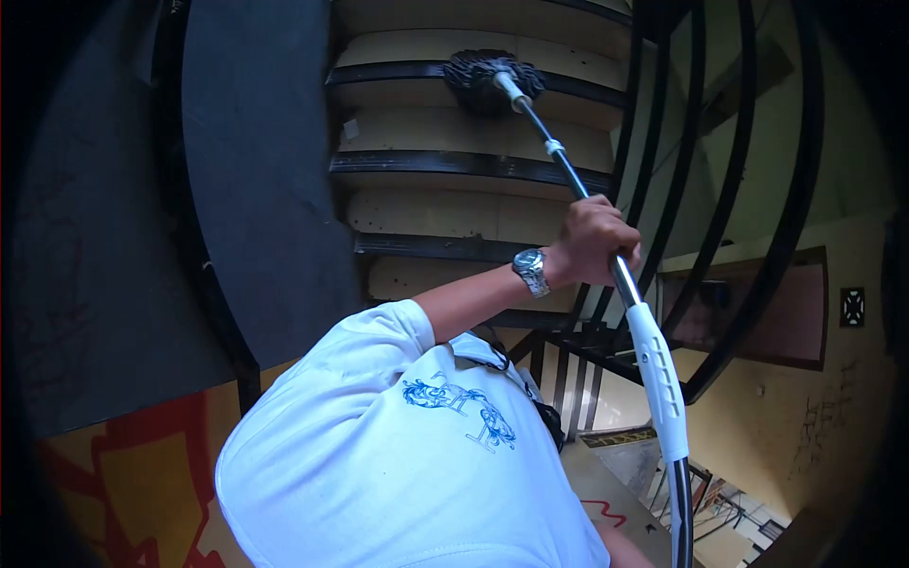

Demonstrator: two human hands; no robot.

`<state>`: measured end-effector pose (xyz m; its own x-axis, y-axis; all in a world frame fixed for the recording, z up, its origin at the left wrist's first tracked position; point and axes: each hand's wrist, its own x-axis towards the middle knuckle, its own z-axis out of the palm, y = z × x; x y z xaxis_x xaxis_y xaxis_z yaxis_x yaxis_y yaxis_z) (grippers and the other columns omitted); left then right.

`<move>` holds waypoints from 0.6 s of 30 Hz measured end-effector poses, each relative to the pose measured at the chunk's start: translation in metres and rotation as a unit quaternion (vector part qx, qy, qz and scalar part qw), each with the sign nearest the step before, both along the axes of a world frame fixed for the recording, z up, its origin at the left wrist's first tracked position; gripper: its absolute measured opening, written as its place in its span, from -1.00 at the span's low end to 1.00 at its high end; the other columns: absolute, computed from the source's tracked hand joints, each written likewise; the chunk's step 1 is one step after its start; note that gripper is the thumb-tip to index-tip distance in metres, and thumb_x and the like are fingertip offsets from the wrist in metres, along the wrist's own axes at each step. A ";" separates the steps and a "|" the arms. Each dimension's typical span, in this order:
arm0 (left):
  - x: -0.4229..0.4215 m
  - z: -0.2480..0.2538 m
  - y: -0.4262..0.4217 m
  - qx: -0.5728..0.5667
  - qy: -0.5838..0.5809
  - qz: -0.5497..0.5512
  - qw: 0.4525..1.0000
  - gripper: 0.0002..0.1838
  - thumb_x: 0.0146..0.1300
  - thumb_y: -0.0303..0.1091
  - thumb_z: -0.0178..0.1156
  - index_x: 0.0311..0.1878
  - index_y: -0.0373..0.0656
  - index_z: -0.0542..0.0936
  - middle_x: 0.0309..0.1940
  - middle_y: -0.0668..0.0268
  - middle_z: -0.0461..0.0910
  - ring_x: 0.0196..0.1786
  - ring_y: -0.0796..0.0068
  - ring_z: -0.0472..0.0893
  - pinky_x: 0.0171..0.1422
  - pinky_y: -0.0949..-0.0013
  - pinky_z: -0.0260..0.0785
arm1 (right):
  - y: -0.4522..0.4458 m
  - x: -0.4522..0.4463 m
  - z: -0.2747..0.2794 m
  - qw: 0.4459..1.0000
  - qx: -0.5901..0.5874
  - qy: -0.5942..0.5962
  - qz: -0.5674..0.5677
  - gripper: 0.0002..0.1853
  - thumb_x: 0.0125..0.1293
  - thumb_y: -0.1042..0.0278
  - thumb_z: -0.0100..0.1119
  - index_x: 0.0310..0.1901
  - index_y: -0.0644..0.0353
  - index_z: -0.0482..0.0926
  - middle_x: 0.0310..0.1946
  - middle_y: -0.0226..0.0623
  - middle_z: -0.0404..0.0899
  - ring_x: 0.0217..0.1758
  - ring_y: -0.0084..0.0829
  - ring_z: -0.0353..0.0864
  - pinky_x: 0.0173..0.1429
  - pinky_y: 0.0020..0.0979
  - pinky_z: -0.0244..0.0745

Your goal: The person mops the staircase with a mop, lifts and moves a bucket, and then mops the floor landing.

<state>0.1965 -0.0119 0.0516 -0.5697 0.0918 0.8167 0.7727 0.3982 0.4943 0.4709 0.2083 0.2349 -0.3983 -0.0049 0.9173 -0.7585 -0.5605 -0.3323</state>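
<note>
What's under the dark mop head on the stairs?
The mop head overlaps a black step edge, which shows on both sides of it. The strands cover that edge's middle stretch, so whatever lies directly beneath cannot be seen.

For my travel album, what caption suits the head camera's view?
Left hand, silver watch at the wrist, gripping a mop with its dark head at the stairs.

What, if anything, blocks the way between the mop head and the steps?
Nothing visible does: the left hand holds the pole, and the mop head appears to rest on a step. The black railing stands beside the steps, not between.
</note>
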 end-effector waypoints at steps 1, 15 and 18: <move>-0.001 0.001 0.011 -0.010 0.004 -0.017 1.000 -0.80 -0.19 -0.29 0.28 -0.78 0.02 0.48 -0.84 0.43 0.42 -0.70 0.42 0.46 -0.38 0.36 0.27 | -0.004 -0.005 -0.008 1.000 -0.013 -0.012 -0.005 -0.74 0.29 0.35 0.13 -0.56 0.20 0.46 -0.80 -0.58 0.22 -0.79 -0.68 0.21 -0.62 -0.63 0.13; 0.052 0.035 0.050 0.046 0.120 -0.218 0.967 -0.73 -0.13 -0.29 0.30 -0.74 0.03 0.39 -0.83 0.51 0.38 -0.69 0.51 0.41 -0.36 0.35 0.12 | -0.096 -0.196 -0.236 0.880 -0.465 -0.042 0.087 -0.72 0.25 0.39 0.20 -0.60 0.17 0.42 -0.71 -0.55 0.23 -0.69 -0.62 0.31 -0.49 -0.65 0.21; 0.044 0.037 0.055 0.053 0.111 -0.237 0.964 -0.66 -0.05 -0.34 0.27 -0.76 0.01 0.30 -0.85 0.50 0.32 -0.72 0.49 0.35 -0.43 0.37 0.11 | -0.113 -0.232 -0.239 0.835 -0.520 0.019 0.177 -0.72 0.24 0.40 0.22 -0.60 0.16 0.41 -0.69 -0.54 0.23 -0.67 -0.60 0.33 -0.46 -0.66 0.22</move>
<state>0.2409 0.0431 0.0883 -0.2956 0.2075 0.9325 0.9465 -0.0691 0.3153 0.2390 0.0948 -0.0041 -0.5115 0.6916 0.5100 -0.4830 -0.7223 0.4949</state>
